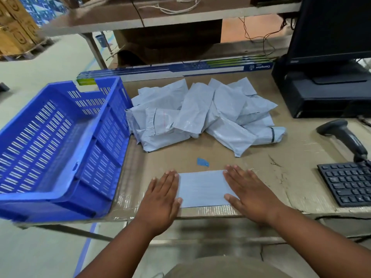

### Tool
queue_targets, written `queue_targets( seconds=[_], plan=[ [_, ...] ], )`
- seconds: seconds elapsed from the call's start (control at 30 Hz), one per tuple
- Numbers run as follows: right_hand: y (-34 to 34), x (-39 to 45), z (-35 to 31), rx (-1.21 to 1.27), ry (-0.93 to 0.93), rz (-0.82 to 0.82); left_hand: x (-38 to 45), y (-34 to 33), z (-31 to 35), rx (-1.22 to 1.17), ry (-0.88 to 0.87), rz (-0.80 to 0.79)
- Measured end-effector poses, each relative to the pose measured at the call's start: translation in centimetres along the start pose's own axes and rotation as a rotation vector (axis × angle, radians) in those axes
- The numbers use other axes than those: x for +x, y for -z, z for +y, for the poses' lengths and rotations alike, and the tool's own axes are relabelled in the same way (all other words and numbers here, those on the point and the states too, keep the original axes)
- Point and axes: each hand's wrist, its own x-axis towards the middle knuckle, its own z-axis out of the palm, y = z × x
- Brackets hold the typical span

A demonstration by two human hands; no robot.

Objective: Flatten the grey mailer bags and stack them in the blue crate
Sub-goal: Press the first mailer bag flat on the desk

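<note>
Pressing flat, both hands (160, 199) (251, 194) rest with straight fingers on one mailer's (201, 188) ends; neither grip holds anything. A crate (60, 193) sits left, a bag pile (202, 115) behind.

A black computer monitor (331, 27) on its desktop unit (325, 97) fills the frame's upper right, above a barcode scanner (345, 137) and keyboard (347, 183) at right. A long boxed tube light (180, 70) crosses upper centre; cardboard boxes (16, 27) occupy the upper left.
</note>
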Motion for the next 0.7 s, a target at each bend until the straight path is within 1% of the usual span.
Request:
queue_targets(
  seconds=[0.1, 0.17, 0.2, 0.27, 0.33, 0.4, 0.5, 0.6, 0.7],
  plan=[
    [0.2, -0.6, 0.6, 0.021, -0.067, 0.015, -0.6, 0.3, -1.0, -0.027, 0.082, -0.022],
    [1.1, -0.3, -0.4, 0.07, -0.095, 0.063, -0.4, 1.1, -0.3, -0.027, 0.079, -0.013],
    [1.6, 0.1, -1.2, 0.093, -0.082, 0.091, 0.0, 1.4, 0.6, -0.027, 0.049, 0.008],
    [2.4, 1.2, -3.6, 0.113, 0.005, 0.127, 1.3, 1.5, 2.8, -0.044, -0.035, 0.038],
    [1.9, 2.3, -5.8, 0.109, 0.106, 0.126, 2.5, 1.0, 4.5, -0.046, -0.091, -0.008],
    [0.6, 2.9, -6.7, 0.08, 0.156, 0.102, 3.0, 0.3, 5.0, -0.001, -0.115, -0.047],
    [-0.8, 2.4, -5.4, 0.037, 0.146, 0.114, 2.6, 0.2, 3.8, 0.025, -0.11, -0.051],
    [-1.0, 1.2, -3.2, 0.027, 0.103, 0.115, 1.5, 0.4, 1.9, -0.029, -0.043, -0.058],
    [-1.0, 0.1, -1.5, 0.046, 0.01, 0.117, 1.3, 1.5, 0.8, -0.052, 0.012, -0.14]
  ],
)
